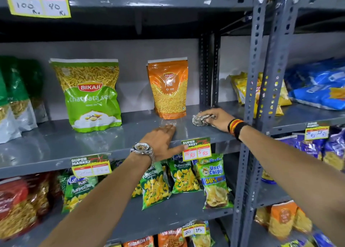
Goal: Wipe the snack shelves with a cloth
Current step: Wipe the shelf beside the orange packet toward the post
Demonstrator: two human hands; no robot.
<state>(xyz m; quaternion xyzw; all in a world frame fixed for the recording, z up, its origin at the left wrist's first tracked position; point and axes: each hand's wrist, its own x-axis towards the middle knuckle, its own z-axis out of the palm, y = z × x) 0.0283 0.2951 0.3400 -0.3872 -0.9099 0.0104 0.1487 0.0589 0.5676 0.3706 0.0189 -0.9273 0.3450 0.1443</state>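
A grey metal shelf (56, 144) runs across the middle of the view. My right hand (217, 119) presses a crumpled, patterned grey cloth (199, 120) onto the shelf's right end, just right of an upright orange snack pouch (169, 90). My left hand (162, 141), with a wristwatch, lies flat on the shelf's front edge, fingers spread, holding nothing. A larger green snack pouch (89, 95) stands further left on the same shelf.
Perforated grey uprights (261, 97) stand immediately right of the cloth. Green and white packets (13, 101) fill the shelf's left end. Price tags (197, 149) hang from the front lip. Snack bags (183, 175) crowd the shelf below; yellow and blue packets (313, 90) fill the neighbouring rack.
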